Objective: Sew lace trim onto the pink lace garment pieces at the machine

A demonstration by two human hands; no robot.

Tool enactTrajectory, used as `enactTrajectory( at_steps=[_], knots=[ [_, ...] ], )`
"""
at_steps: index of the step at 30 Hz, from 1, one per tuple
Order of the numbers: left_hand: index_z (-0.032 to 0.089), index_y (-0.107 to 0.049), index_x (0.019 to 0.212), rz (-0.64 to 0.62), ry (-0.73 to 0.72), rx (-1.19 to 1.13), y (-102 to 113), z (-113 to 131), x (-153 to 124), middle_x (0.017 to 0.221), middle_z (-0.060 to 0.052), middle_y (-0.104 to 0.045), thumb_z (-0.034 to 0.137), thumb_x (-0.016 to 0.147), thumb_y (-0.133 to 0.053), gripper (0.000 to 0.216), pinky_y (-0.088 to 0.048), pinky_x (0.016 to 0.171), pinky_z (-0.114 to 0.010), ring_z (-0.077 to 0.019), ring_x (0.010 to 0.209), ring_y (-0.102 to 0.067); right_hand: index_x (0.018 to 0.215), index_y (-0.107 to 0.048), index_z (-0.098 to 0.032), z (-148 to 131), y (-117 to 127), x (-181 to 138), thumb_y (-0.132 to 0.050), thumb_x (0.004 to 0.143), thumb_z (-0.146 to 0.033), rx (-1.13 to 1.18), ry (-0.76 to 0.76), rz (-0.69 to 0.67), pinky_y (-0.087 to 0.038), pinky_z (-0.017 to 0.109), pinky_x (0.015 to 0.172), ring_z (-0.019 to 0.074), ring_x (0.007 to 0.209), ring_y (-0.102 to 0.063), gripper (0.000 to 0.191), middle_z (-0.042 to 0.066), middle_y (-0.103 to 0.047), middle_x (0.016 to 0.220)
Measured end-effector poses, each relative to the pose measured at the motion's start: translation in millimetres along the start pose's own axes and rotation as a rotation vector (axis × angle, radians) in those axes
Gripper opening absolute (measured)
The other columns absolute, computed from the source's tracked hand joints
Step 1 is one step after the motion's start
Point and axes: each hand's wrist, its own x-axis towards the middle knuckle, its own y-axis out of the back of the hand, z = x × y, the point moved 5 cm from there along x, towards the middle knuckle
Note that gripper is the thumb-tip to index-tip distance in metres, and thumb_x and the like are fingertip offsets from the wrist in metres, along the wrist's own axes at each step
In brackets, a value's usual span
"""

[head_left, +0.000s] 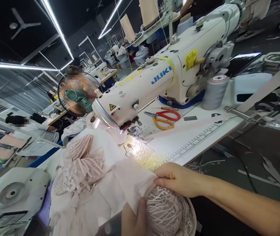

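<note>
1. In a sewing workshop, the white surface (158,143), printed with ruler marks, carries a JUKI sewing machine (142,83), red-and-orange-handled scissors (167,114) and a grey thread cone (214,93).
2. Pale pink fabric (127,177) spreads before the machine head, beside a gathered lace bundle (78,167); a second lace piece (164,209) bulges just below the right hand (174,179).
3. The right fingers are pinched together on the fabric's edge. The left hand (133,219) meets the fabric from below; whether its fingers are closed, I cannot tell.
4. Uneven pulling between the hands could pucker the fabric or skew its edge; loose lace could snag if dragged near the scissors.
5. Glare hides the needle area. The bottom border cuts off the left hand, and whether lace and fabric join is unclear.
</note>
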Motion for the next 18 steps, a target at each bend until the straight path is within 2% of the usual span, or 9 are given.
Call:
enactTrajectory(
  at_steps=[7, 11, 14, 18],
  knots=[
    [0.015, -0.070, 0.095, 0.009, -0.008, -0.003, -15, 8, 12, 0.100, -0.014, -0.069, 0.045, 0.070, -0.070, 0.039, -0.040, 0.102, -0.034, -0.0328, 0.111, -0.056, 0.054, -0.035, -0.020, 2, 3, 11, -0.045, 0.076, -0.023, -0.150, -0.015, -0.022, -0.028, 0.025, 0.053, 0.0117, 0.055, -0.037, 0.024, -0.006, -0.037, 0.055],
    [0.013, -0.069, 0.098, -0.019, -0.064, 0.030, -21, 19, 14, 0.102, -0.014, -0.069, 0.047, 0.072, -0.067, 0.043, -0.042, 0.098, -0.037, -0.0329, 0.107, -0.058, 0.054, -0.034, -0.020, -2, 1, 13, -0.047, 0.076, -0.019, -0.217, -0.033, 0.009, -0.027, 0.026, 0.054, 0.0123, 0.055, -0.038, 0.026, -0.006, -0.038, 0.054],
    [0.011, -0.069, 0.095, -0.043, -0.105, 0.077, -21, 23, 14, 0.098, -0.015, -0.070, 0.054, 0.075, -0.062, 0.048, -0.041, 0.097, -0.038, -0.0327, 0.104, -0.059, 0.052, -0.031, -0.021, -2, 2, 13, -0.047, 0.076, -0.021, -0.238, -0.040, 0.063, -0.026, 0.026, 0.053, 0.0124, 0.054, -0.035, 0.029, -0.006, -0.034, 0.052],
    [0.008, -0.068, 0.095, 0.005, -0.014, -0.006, -16, 11, 8, 0.098, -0.016, -0.069, 0.063, 0.069, -0.064, 0.061, -0.040, 0.097, -0.041, -0.0342, 0.106, -0.057, 0.054, -0.030, -0.021, 3, 7, 3, -0.042, 0.079, -0.028, -0.264, -0.019, 0.153, -0.028, 0.027, 0.055, 0.0136, 0.056, -0.037, 0.029, -0.005, -0.033, 0.055]
  ],
)
